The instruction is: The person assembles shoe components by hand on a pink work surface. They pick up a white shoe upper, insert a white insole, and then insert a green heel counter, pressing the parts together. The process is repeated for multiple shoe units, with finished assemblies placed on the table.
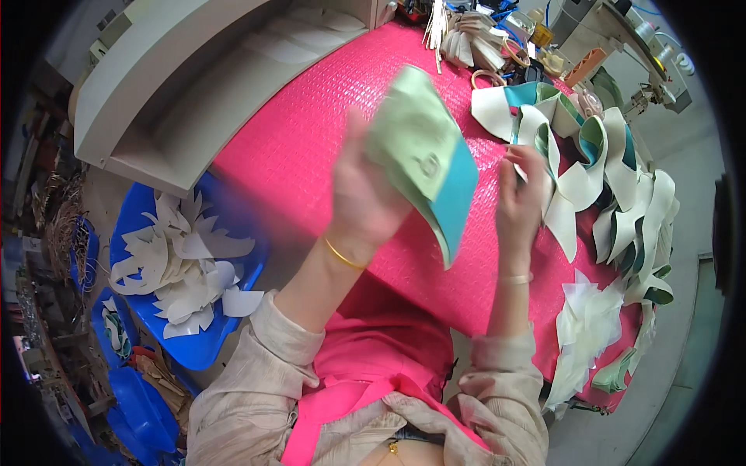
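Note:
My left hand (364, 182), blurred by motion, grips a light green and teal leather-like piece (420, 140) by its left side. The piece is folded and raised above the pink table, with a small round mark on its green face. My right hand (522, 190) is closed, its thumb and fingertips together, to the right of that piece. Whatever may be between those fingers is too small to make out. Just beyond the right hand stand several curved white pieces (571, 190) with green and teal linings.
The pink-covered table (311, 124) fills the middle. A beige machine housing (140, 93) stands at the left. Below it, a blue basin (198, 353) holds white offcuts (186, 260). Thin white sheets (587, 322) lie at the near right. Tools and a bundle of strips (474, 39) crowd the far edge.

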